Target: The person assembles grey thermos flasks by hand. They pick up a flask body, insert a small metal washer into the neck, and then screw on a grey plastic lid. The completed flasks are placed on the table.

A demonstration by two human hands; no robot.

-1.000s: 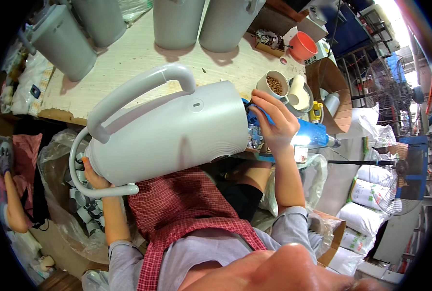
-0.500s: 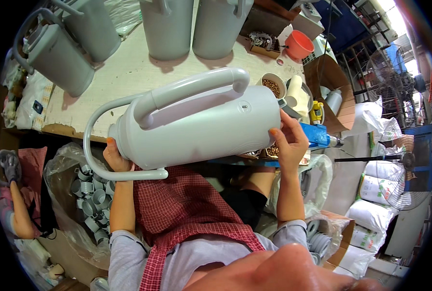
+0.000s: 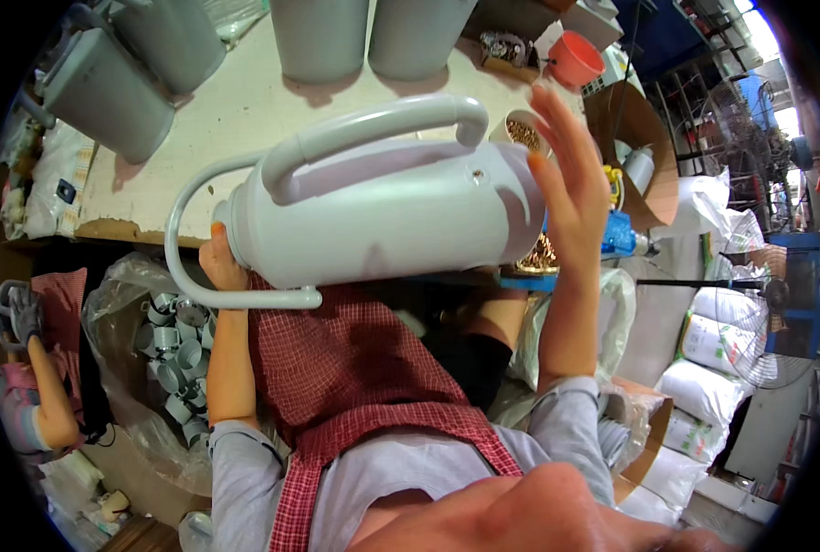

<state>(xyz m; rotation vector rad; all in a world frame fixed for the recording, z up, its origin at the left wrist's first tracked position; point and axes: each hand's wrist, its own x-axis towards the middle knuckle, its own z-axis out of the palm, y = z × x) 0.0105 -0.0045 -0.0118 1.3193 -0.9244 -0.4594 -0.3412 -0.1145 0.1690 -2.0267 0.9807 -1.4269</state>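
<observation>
A light grey thermos jug (image 3: 373, 221) lies on its side in the air in front of me, above the table's near edge. Its thick side handle faces up and away, and a thin curved carrying handle loops round the neck at the left. My left hand (image 3: 221, 260) is closed on the neck end. Beside the base, my right hand (image 3: 575, 189) is raised with fingers stretched; the thumb is close to the base rim, and I cannot tell whether it touches. Past the right hand are a cup of small brass-coloured screws (image 3: 522, 133) and a blue power screwdriver (image 3: 619, 234).
More grey jugs (image 3: 321, 41) stand on the pale table (image 3: 217, 129). A red bowl (image 3: 575, 60) and a cardboard box (image 3: 663, 189) are at right. Grey cups fill a plastic bag (image 3: 115, 313) at left, near another person's gloved hand (image 3: 27, 316). A fan (image 3: 773, 293) stands far right.
My right hand has let go of the jug's base, opened and risen. The jug has turned and shifted slightly up in view; my left hand still holds its neck end.
</observation>
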